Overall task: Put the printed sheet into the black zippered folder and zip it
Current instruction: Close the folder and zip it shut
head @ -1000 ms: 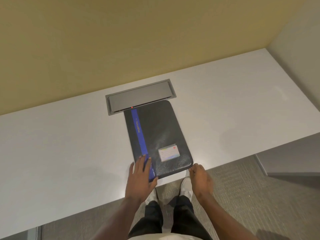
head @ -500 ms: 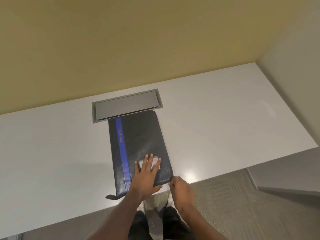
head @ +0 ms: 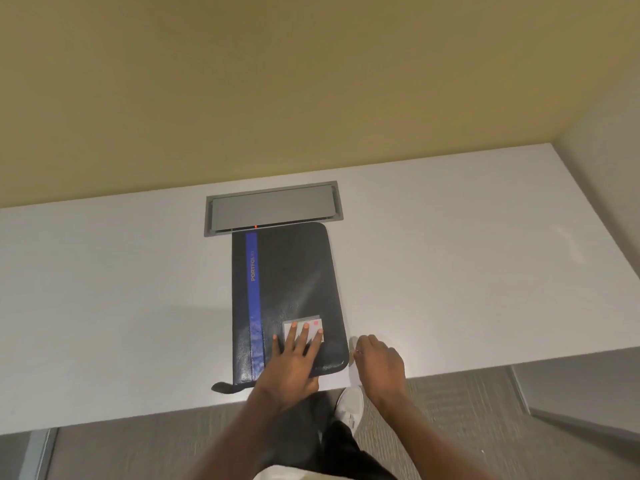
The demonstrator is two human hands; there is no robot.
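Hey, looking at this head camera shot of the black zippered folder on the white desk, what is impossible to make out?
- Printed sheet: not visible; the closed black zippered folder would hide it.
- Zipper state: the teeth are too small in the head view.
- Right hand: curled at the folder's corner; any pull is hidden by the fingers.
- Small white label card: partly covered by the left hand, print too small.

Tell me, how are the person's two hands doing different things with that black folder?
The left hand lies flat on the black folder, fingers spread over its label; the right hand is curled beside the folder's near right corner, off the cover. The left presses down; the right seems to pinch something small. Both are bare, at the table's near edge.
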